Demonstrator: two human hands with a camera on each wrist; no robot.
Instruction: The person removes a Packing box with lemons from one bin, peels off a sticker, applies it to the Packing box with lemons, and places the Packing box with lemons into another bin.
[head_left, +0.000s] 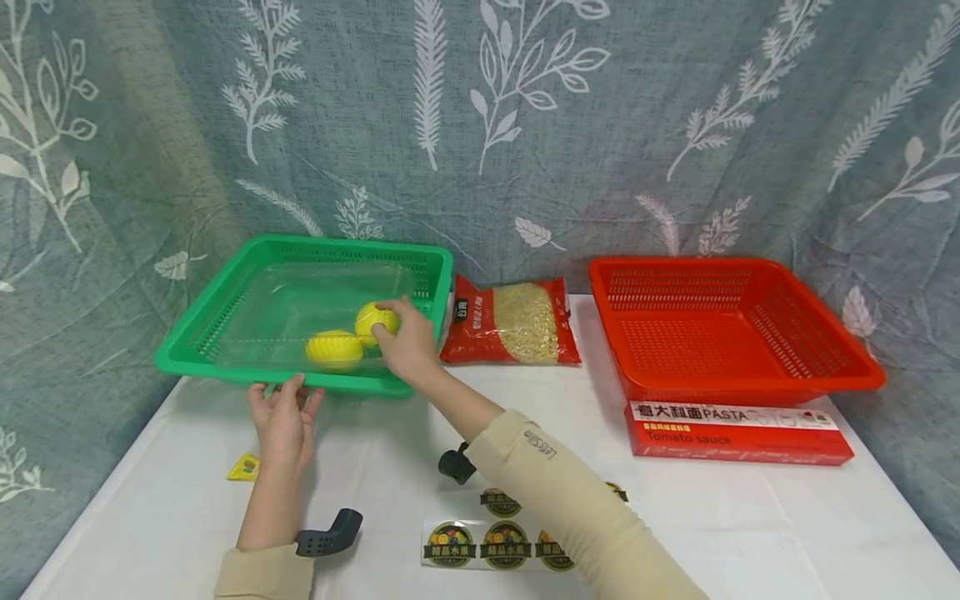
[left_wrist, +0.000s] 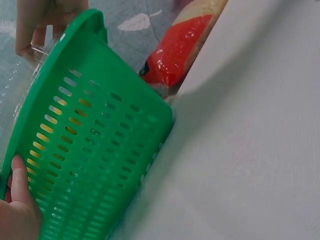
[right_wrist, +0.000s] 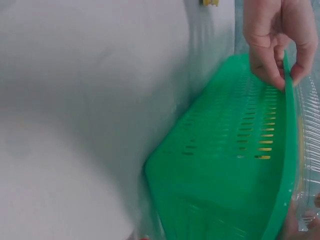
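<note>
My left hand [head_left: 283, 421] grips the front rim of a green plastic basket [head_left: 183, 337], thumb and fingers on opposite sides of it. Inside the basket lies a clear plastic tray [head_left: 262, 312], its right part overlapping two yellow pieces: a round ball-like one [head_left: 367, 321] and a ribbed one [head_left: 333, 347]. At the basket's right front corner, my right hand [head_left: 412, 343] pinches the clear tray's edge, close against the round yellow piece. The left wrist view shows these fingers [left_wrist: 31, 52] at the clear plastic edge, above the basket rim.
A red pasta bag [head_left: 510, 323] lies right of the green basket. Farther right stands a red basket [head_left: 637, 382] behind a red pasta box [head_left: 738, 437]. Round fruit stickers [head_left: 504, 546] and a small yellow packet [head_left: 243, 468] lie on the white table [head_left: 390, 467].
</note>
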